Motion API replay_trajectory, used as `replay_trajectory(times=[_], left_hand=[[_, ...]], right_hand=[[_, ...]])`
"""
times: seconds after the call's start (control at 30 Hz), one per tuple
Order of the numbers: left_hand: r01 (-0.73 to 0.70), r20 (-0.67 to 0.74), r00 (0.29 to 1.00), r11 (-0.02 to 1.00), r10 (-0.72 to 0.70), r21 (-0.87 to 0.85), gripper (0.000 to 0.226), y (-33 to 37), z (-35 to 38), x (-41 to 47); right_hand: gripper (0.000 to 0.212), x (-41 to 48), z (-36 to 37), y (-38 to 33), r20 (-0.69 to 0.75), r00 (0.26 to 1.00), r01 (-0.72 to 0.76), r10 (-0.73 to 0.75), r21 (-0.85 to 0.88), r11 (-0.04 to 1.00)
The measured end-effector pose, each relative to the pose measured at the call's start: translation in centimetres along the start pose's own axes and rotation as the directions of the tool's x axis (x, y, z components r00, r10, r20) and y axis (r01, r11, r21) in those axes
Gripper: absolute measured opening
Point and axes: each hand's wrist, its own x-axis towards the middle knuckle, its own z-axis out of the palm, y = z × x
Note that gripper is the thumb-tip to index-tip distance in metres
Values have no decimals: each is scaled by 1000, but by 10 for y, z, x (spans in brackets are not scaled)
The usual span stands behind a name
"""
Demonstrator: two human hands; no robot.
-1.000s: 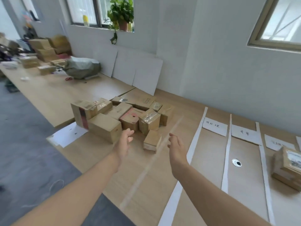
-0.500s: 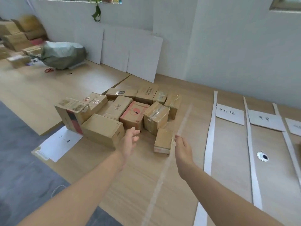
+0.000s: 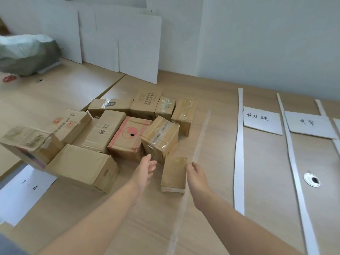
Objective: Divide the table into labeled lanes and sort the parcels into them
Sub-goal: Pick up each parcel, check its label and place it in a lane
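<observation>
A cluster of several brown cardboard parcels (image 3: 117,133) sits on the wooden table (image 3: 211,181). The nearest one is a small parcel (image 3: 173,172) lying apart at the cluster's front right. My left hand (image 3: 145,170) hovers open just left of it, fingers stretched toward a taped parcel (image 3: 160,138). My right hand (image 3: 196,175) is at the small parcel's right edge, fingers relaxed, touching or almost touching it. White paper strips (image 3: 239,153) mark lanes on the right, with handwritten label cards (image 3: 262,120) (image 3: 311,125) at their far ends.
A clear tape strip (image 3: 198,144) runs along the table just right of the parcels. A white sheet marked "1-4" (image 3: 25,190) lies at the near left edge. White boards (image 3: 119,43) lean on the wall; a grey bag (image 3: 25,54) sits far left. A cable hole (image 3: 311,179) is in a lane.
The view has dropped and closed in on the parcels. Both hands have reached forward, ending on either side of the small front parcel.
</observation>
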Motion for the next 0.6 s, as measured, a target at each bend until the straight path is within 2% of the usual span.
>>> replay_trajectory(times=[0.13,0.3,0.37,0.6], left_hand=[[55,15,998,998,-55,-7,68,-7,17,30],[73,52,996,995,-70,-61,62,-15,34,41],[94,29,995,993,-92,-75,52,-13,36,39],[135,142,981,991,-130,-22,60,14,28,10]], right_hand=[[67,25,8,9,-27,999,-40,40,7,999],[33,32,13,13,29,997,-78,77,43,996],[29,32,13,15,13,996,-88,87,41,995],[32,-7,0,-5,-83,992,-86,98,139,987]])
